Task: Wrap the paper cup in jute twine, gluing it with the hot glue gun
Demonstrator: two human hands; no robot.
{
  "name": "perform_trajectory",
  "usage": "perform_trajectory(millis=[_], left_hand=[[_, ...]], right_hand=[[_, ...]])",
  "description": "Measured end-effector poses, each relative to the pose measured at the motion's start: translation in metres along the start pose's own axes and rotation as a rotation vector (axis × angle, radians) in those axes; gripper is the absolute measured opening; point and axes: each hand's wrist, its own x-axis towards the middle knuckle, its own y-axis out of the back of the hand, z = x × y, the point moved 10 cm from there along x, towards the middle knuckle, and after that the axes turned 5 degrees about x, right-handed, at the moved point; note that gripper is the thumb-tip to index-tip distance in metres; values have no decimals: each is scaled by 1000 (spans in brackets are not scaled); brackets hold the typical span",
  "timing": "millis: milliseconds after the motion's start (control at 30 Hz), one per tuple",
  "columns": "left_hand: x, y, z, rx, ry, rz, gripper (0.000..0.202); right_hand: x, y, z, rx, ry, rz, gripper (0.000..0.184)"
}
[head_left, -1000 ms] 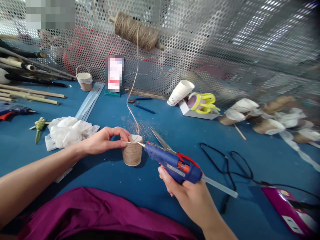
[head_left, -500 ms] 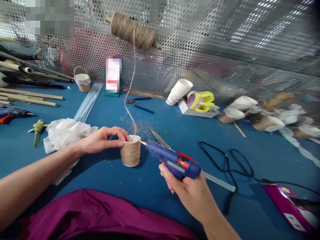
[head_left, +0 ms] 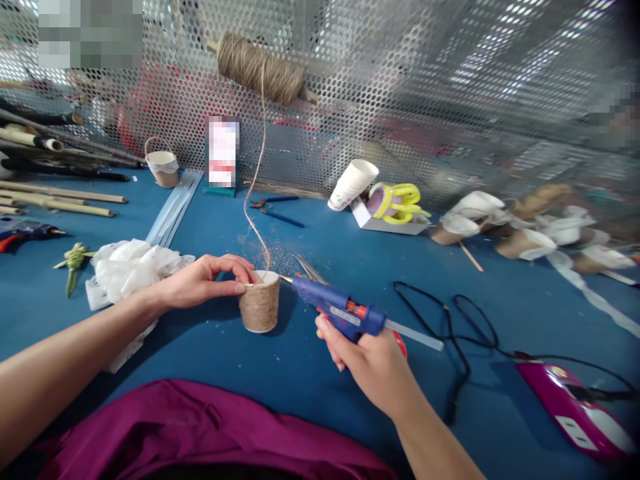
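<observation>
A small paper cup (head_left: 259, 308) wrapped in brown twine stands upright on the blue table. My left hand (head_left: 215, 280) pinches its left rim, thumb outside and fingers reaching inside. From the cup's rim a loose strand of twine (head_left: 249, 213) runs up to a twine spool (head_left: 260, 69) on the mesh wall. My right hand (head_left: 373, 360) is wrapped round a blue hot glue gun (head_left: 340, 308), whose nozzle points left at the cup's upper right rim. A clear glue stick (head_left: 415, 335) sticks out of its back. Scissors (head_left: 311, 269) lie partly hidden behind the gun.
White lace (head_left: 133, 267) is heaped beside my left forearm. Pliers (head_left: 280, 210), a white box (head_left: 387, 221) and a small basket (head_left: 163, 168) stand or lie farther back. A black cord (head_left: 450, 320) and a purple power strip (head_left: 570, 407) are at right.
The glue gun has tipped slightly, its back end shifting left, with the nozzle still near the cup's rim. My left hand stays on the cup. The whole view has shifted a little.
</observation>
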Motion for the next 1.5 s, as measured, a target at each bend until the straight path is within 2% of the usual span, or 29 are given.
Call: perform_trajectory(millis=[167, 233, 400, 533, 667, 733, 833, 900, 933, 967, 1000, 1067, 1133, 1200, 1300, 1500], left_hand=[[-1, -2, 2, 8, -38, 0, 8], [-1, -2, 4, 14, -59, 2, 8], [-2, -3, 12, 82, -110, -3, 9], [-3, -2, 15, 114, -125, 8, 10], [-3, -1, 17, 134, -133, 23, 10], [-3, -1, 19, 140, -140, 23, 9], [-4, -1, 23, 142, -145, 14, 10], [-4, -4, 24, 139, -139, -3, 9], [-4, -5, 25, 133, -136, -17, 9], [-5, -7, 26, 122, -133, -32, 9], [-5, -9, 26, 107, -128, -47, 8], [-6, -12, 26, 69, -107, -71, 8], [-7, -13, 24, 28, -78, -79, 9], [-7, -14, 23, -2, -53, -81, 9], [-7, -14, 20, -41, -16, -84, 9], [-8, -14, 8, -101, 96, -75, 13]], right_hand=[[21, 0, 11, 388, -156, -124, 27], [37, 12, 15, 437, -195, -76, 26], [86, 50, 33, 313, -222, 164, 20], [114, 57, 52, 138, -248, 231, 26], [125, 63, 58, -76, -230, 293, 25], [123, 66, 44, -164, -157, 322, 20], [112, 55, 0, -222, 26, 283, 12], [100, 31, -36, -208, 149, 142, 12], [93, 13, -54, -185, 221, 16, 17], [82, -11, -77, -137, 356, -172, 24], [70, -29, -97, -94, 466, -307, 27], [55, -51, -115, -86, 558, -469, 29], [51, -62, -119, -155, 592, -521, 30], [51, -63, -118, -231, 627, -503, 32], [49, -52, -117, -279, 657, -418, 30], [31, -33, -115, -309, 619, -313, 18]])
